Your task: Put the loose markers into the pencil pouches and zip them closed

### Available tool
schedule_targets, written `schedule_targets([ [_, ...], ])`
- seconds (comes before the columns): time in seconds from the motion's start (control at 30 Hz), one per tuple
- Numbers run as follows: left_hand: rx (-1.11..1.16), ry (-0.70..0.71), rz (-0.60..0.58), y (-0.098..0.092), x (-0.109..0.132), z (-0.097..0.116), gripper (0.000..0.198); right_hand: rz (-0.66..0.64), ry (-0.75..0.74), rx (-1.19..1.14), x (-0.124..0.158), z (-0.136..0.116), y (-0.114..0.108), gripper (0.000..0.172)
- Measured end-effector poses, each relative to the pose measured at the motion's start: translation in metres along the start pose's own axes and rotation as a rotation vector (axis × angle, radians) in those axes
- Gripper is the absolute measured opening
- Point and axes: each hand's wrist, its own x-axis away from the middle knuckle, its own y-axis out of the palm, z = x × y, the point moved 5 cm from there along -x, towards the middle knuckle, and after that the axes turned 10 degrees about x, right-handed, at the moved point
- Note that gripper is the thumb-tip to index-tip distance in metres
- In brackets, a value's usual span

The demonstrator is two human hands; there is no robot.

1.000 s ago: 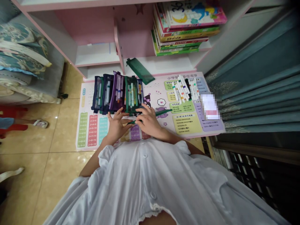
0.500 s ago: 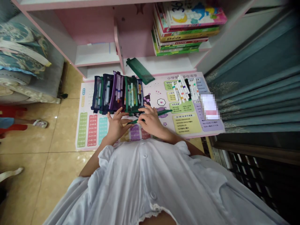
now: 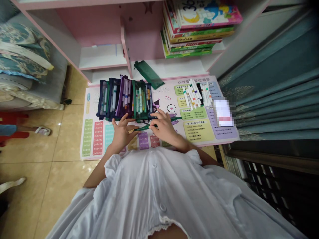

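Note:
Between my hands, near the table's front edge, is a green pencil pouch [image 3: 144, 127] seen almost edge-on. My left hand [image 3: 122, 133] pinches its left end between thumb and finger, the other fingers spread. My right hand [image 3: 164, 128] is closed on it further along, and its right end sticks out past the hand. Just beyond lie several filled mesh pouches side by side: a purple one [image 3: 124, 98], a green one [image 3: 140, 99] and dark blue ones [image 3: 114, 99], with pens inside. Another green pouch [image 3: 149, 75], looking flat, lies behind them.
White markers [image 3: 193, 94] lie in a group at the right of the printed table mat [image 3: 195, 131], beside a phone [image 3: 223, 113]. Books [image 3: 191, 39] are stacked on the pink shelf [image 3: 144, 36]. A curtain [image 3: 276, 83] hangs at right; another person's foot [image 3: 43, 131] shows at left.
My right hand has shifted slightly along the green pouch, to the right. My left hand stays at its left end. The other pouches and markers have not moved.

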Motion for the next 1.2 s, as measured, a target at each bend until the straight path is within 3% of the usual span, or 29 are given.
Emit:
schedule_targets([
  [1.2, -0.04, 0.007, 0.017, -0.009, 0.001, -0.012, 0.005, 0.051, 0.12, 0.03, 0.009, 0.037, -0.016, 0.016],
])
